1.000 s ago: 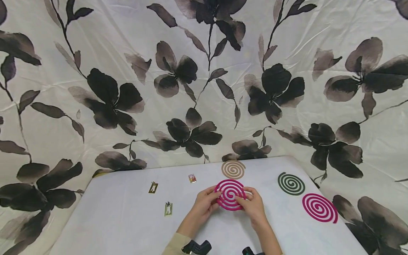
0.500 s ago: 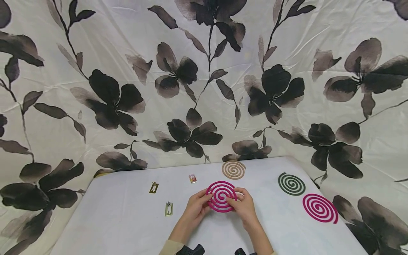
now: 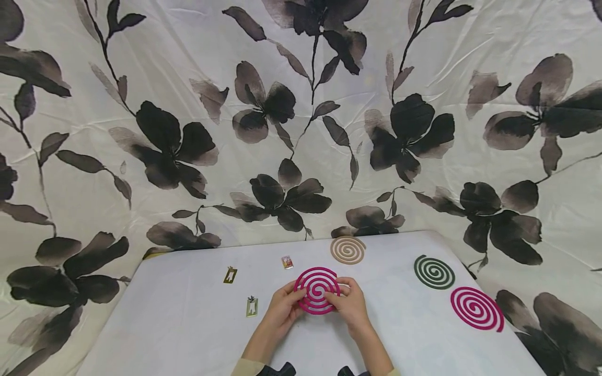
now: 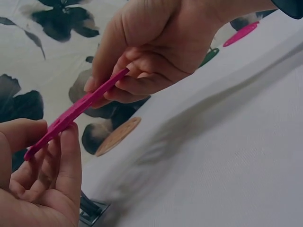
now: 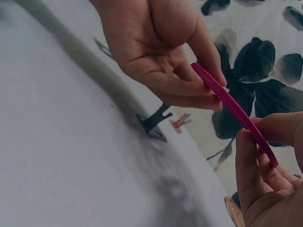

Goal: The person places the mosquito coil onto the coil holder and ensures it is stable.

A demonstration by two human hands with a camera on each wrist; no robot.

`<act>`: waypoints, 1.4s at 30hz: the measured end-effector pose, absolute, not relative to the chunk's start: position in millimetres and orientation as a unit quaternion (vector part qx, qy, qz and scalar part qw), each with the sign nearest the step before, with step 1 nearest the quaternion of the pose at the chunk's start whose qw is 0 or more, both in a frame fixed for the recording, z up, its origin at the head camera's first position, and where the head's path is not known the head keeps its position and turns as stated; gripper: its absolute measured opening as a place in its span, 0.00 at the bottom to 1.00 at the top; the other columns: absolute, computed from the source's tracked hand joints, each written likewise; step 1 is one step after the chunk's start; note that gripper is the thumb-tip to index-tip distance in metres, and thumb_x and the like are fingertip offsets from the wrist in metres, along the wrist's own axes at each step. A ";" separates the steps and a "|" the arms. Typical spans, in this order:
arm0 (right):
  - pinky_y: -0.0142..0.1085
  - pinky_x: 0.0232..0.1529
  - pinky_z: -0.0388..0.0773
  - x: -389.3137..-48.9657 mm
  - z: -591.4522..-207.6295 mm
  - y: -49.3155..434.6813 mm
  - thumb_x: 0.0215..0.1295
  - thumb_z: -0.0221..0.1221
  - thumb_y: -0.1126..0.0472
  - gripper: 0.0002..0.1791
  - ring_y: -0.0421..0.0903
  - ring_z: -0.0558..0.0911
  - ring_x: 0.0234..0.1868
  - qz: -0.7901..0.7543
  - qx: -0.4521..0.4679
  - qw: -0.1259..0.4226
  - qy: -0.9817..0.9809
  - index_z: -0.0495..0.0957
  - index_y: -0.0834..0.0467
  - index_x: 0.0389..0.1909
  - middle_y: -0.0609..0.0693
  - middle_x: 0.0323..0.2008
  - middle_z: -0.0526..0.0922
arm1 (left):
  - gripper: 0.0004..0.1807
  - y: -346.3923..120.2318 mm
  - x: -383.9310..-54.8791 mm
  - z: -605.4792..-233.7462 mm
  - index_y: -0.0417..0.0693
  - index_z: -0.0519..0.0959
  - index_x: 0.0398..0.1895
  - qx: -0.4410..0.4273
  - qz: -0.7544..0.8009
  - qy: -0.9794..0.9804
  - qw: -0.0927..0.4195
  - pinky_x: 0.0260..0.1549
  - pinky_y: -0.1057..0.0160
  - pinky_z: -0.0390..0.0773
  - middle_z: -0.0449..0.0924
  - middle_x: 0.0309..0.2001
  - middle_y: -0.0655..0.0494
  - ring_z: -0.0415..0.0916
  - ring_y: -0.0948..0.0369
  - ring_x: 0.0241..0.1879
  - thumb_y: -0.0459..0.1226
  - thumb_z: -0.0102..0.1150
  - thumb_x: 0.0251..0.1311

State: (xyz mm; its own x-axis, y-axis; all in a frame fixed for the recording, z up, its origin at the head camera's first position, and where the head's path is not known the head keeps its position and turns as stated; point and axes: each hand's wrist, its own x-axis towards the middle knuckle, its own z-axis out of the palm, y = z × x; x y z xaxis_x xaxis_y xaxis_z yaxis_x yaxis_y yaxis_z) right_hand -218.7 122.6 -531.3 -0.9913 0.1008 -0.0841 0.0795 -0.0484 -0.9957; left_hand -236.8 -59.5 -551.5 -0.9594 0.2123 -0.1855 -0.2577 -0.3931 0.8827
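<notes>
A magenta mosquito coil [image 3: 317, 308] is held up over the table between both hands. At its left edge my left hand [image 3: 282, 307] pinches it, thumb on the near face and fingers behind. My right hand [image 3: 351, 306] pinches the opposite edge in the same way. Seen edge-on in the left wrist view, the flat coil [image 4: 71, 112] slants between my left hand [image 4: 42, 184] and my right hand [image 4: 147, 47]. Its shadow falls on the cloth below. The right wrist view also shows the thin coil [image 5: 234, 109] between the two sets of fingers.
Left of the hands lie two small metal coil stands [image 3: 252, 307] [image 3: 230, 275]; a reddish one [image 3: 287, 262] lies farther back. A tan coil [image 3: 348, 250] sits at the back edge, with a green coil [image 3: 435, 272] and another magenta coil [image 3: 477, 309] at right. Floral cloth [image 3: 291, 130] hangs behind.
Both hands have moved left together, carrying the magenta mosquito coil toward the coil stands. The view has shifted slightly; the grip looks the same.
</notes>
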 end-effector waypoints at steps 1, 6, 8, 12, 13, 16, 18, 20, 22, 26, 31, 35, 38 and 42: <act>0.36 0.32 0.83 -218.5 -531.1 120.6 0.57 0.68 0.67 0.26 0.47 0.84 0.34 0.720 -0.065 0.005 -0.691 0.67 0.67 0.54 0.59 0.38 0.84 | 0.28 -61.1 -236.4 -552.0 0.29 0.63 0.66 -0.019 0.832 0.537 0.139 0.42 0.60 0.82 0.80 0.49 0.45 0.80 0.60 0.41 0.33 0.57 0.66; 0.35 0.33 0.83 -218.2 -531.3 112.6 0.57 0.67 0.66 0.26 0.47 0.84 0.34 0.724 -0.056 -0.007 -0.687 0.68 0.68 0.54 0.59 0.40 0.84 | 0.29 -68.8 -234.2 -552.9 0.28 0.63 0.65 -0.022 0.828 0.546 0.129 0.40 0.63 0.82 0.80 0.48 0.46 0.80 0.61 0.39 0.33 0.59 0.65; 0.35 0.33 0.83 -218.8 -532.0 109.9 0.58 0.67 0.67 0.26 0.46 0.84 0.35 0.728 -0.048 -0.013 -0.683 0.68 0.69 0.54 0.60 0.41 0.84 | 0.29 -71.9 -233.6 -553.1 0.28 0.63 0.65 -0.024 0.827 0.548 0.124 0.38 0.63 0.82 0.80 0.48 0.46 0.80 0.62 0.39 0.32 0.59 0.65; 0.36 0.34 0.83 -221.9 -536.0 105.3 0.59 0.66 0.67 0.25 0.46 0.84 0.37 0.733 -0.037 -0.027 -0.678 0.68 0.71 0.54 0.62 0.43 0.83 | 0.28 -78.1 -232.4 -552.7 0.28 0.64 0.65 -0.026 0.826 0.551 0.117 0.38 0.63 0.82 0.80 0.48 0.46 0.80 0.62 0.39 0.32 0.59 0.65; 0.36 0.34 0.83 -222.6 -536.8 104.2 0.59 0.66 0.67 0.25 0.46 0.84 0.37 0.734 -0.036 -0.030 -0.678 0.68 0.71 0.54 0.63 0.44 0.83 | 0.28 -79.5 -232.2 -552.7 0.28 0.64 0.65 -0.024 0.824 0.554 0.115 0.38 0.63 0.82 0.80 0.48 0.46 0.80 0.61 0.39 0.32 0.59 0.65; 0.36 0.34 0.83 -224.3 -539.3 101.5 0.60 0.65 0.67 0.25 0.46 0.84 0.38 0.734 -0.033 -0.038 -0.678 0.69 0.72 0.55 0.64 0.45 0.83 | 0.28 -83.2 -231.7 -552.5 0.28 0.64 0.64 -0.027 0.823 0.557 0.110 0.38 0.63 0.82 0.80 0.49 0.45 0.81 0.61 0.40 0.32 0.59 0.64; 0.36 0.34 0.83 -224.5 -539.8 99.5 0.60 0.65 0.66 0.24 0.46 0.84 0.38 0.731 -0.036 -0.041 -0.680 0.70 0.71 0.55 0.62 0.44 0.83 | 0.29 -85.4 -231.5 -552.9 0.28 0.64 0.64 -0.027 0.818 0.564 0.107 0.38 0.62 0.83 0.80 0.49 0.44 0.81 0.60 0.41 0.32 0.60 0.64; 0.35 0.34 0.83 -223.7 -538.4 97.4 0.60 0.66 0.66 0.23 0.46 0.84 0.38 0.732 -0.034 -0.044 -0.680 0.71 0.70 0.54 0.61 0.43 0.84 | 0.29 -86.9 -231.2 -552.9 0.28 0.66 0.63 -0.032 0.810 0.577 0.099 0.37 0.62 0.83 0.80 0.49 0.44 0.81 0.60 0.40 0.33 0.62 0.63; 0.35 0.34 0.83 -222.3 -536.5 95.3 0.61 0.66 0.65 0.22 0.46 0.84 0.37 0.730 -0.031 -0.046 -0.682 0.72 0.70 0.53 0.60 0.43 0.84 | 0.29 -88.2 -231.1 -553.3 0.29 0.66 0.63 -0.035 0.802 0.589 0.091 0.37 0.61 0.83 0.80 0.50 0.43 0.81 0.60 0.40 0.34 0.63 0.62; 0.35 0.34 0.83 -219.9 -532.8 91.6 0.62 0.65 0.64 0.21 0.46 0.84 0.37 0.729 -0.027 -0.050 -0.682 0.74 0.70 0.52 0.60 0.42 0.85 | 0.28 -89.7 -230.3 -553.3 0.28 0.68 0.61 -0.040 0.793 0.603 0.075 0.36 0.60 0.83 0.80 0.50 0.43 0.81 0.59 0.40 0.35 0.64 0.62; 0.34 0.33 0.82 -221.8 -535.2 88.1 0.63 0.64 0.64 0.20 0.44 0.83 0.37 0.729 -0.022 -0.054 -0.682 0.74 0.70 0.52 0.61 0.42 0.84 | 0.27 -91.6 -228.7 -552.1 0.28 0.69 0.60 -0.049 0.787 0.611 0.066 0.35 0.61 0.83 0.81 0.49 0.41 0.82 0.59 0.39 0.34 0.64 0.61; 0.33 0.34 0.82 -225.4 -537.5 84.0 0.62 0.64 0.64 0.20 0.44 0.83 0.37 0.729 -0.025 -0.059 -0.682 0.74 0.70 0.51 0.60 0.42 0.84 | 0.28 -94.0 -228.5 -551.3 0.27 0.68 0.60 -0.050 0.782 0.619 0.059 0.37 0.60 0.83 0.80 0.50 0.40 0.82 0.58 0.41 0.34 0.63 0.62; 0.34 0.36 0.82 -227.2 -538.3 80.9 0.62 0.65 0.63 0.20 0.44 0.84 0.39 0.721 -0.034 -0.061 -0.689 0.75 0.69 0.51 0.58 0.42 0.85 | 0.28 -95.4 -228.7 -551.8 0.26 0.67 0.61 -0.050 0.780 0.622 0.057 0.38 0.60 0.83 0.79 0.51 0.39 0.82 0.58 0.42 0.34 0.63 0.62; 0.34 0.38 0.82 -225.6 -539.6 78.0 0.61 0.65 0.63 0.20 0.45 0.83 0.39 0.718 -0.036 -0.065 -0.692 0.74 0.69 0.50 0.58 0.42 0.85 | 0.28 -97.4 -226.7 -554.6 0.25 0.66 0.61 -0.058 0.785 0.613 0.062 0.39 0.60 0.83 0.79 0.51 0.39 0.82 0.58 0.42 0.33 0.61 0.63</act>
State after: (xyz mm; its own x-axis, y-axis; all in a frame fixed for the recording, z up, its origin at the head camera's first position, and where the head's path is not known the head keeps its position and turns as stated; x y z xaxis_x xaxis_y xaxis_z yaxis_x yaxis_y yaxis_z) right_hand -225.6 78.0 -539.6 -0.9889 -0.0433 -0.1421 0.1437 -0.0343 -0.9890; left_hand -226.7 -97.4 -554.6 -0.9857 0.0269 -0.1666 -0.1681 -0.2399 0.9561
